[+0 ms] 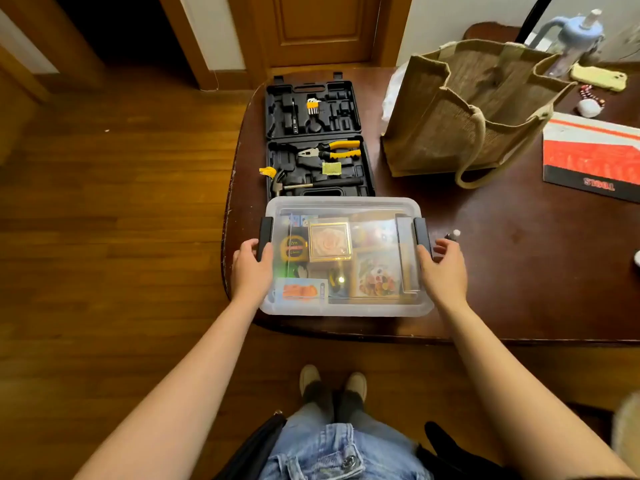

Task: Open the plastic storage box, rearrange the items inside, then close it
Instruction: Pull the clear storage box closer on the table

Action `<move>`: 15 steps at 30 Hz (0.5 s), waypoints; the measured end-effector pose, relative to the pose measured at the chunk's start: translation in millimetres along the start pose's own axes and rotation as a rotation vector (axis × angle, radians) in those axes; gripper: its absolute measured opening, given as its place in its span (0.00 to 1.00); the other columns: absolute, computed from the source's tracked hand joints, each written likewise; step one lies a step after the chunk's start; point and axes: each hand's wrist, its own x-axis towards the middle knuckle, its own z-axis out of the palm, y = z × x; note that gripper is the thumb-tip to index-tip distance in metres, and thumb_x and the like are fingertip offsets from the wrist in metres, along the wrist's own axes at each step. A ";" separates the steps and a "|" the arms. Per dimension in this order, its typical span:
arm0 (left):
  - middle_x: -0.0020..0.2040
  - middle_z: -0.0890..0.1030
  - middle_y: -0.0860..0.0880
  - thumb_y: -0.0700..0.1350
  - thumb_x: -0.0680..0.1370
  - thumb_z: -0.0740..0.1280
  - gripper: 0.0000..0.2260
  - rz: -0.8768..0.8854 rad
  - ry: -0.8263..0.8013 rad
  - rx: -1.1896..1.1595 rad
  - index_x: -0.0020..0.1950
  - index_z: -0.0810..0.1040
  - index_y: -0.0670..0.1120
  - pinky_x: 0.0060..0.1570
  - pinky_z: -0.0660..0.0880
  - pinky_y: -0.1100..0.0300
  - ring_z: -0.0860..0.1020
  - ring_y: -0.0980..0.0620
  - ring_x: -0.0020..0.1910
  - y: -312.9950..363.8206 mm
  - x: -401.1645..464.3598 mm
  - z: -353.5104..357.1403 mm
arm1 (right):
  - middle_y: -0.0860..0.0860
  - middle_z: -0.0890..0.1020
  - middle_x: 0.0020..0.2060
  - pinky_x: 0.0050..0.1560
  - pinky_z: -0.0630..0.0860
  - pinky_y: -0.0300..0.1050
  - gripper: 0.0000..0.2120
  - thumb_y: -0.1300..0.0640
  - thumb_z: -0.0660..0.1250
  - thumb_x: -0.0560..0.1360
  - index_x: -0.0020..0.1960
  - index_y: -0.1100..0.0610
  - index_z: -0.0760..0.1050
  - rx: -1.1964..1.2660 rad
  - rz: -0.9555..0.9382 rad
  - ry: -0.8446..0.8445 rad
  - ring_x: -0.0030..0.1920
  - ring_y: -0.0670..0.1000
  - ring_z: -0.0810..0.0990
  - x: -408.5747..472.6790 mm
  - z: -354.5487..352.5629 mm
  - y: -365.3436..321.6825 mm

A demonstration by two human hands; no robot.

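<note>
Head view: clear plastic storage box with translucent lid on, sitting at near edge of dark wooden table. Left hand at box's left side, fingers curled around the dark grey left latch, thumb on the lid edge. Right hand at box's right side, thumb against the dark grey right latch; its other fingers spread apart beyond the latch, whether they touch it I cannot tell. Between the two thumbs, seen through lid: yellow tape measure, gold-framed rose picture, floral card. Beyond the fingertips, open black tool case with yellow-handled pliers and hammer. Farther right, brown jute tote bag.
</note>
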 end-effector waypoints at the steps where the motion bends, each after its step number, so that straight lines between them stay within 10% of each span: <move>1: 0.67 0.71 0.44 0.53 0.80 0.61 0.21 -0.006 -0.007 0.057 0.70 0.68 0.45 0.54 0.70 0.55 0.72 0.46 0.63 2.3 0.4 0.6 | 0.53 0.75 0.61 0.55 0.72 0.49 0.22 0.49 0.64 0.77 0.67 0.58 0.67 -0.051 0.006 -0.022 0.59 0.52 0.75 2.8 1.5 -2.2; 15: 0.71 0.70 0.42 0.54 0.81 0.58 0.24 0.062 -0.053 0.355 0.73 0.66 0.42 0.64 0.69 0.47 0.68 0.42 0.70 -0.8 8.4 -2.3 | 0.63 0.79 0.48 0.46 0.76 0.55 0.12 0.55 0.57 0.80 0.54 0.64 0.71 -0.635 -0.154 -0.041 0.48 0.65 0.78 18.3 10.0 -3.2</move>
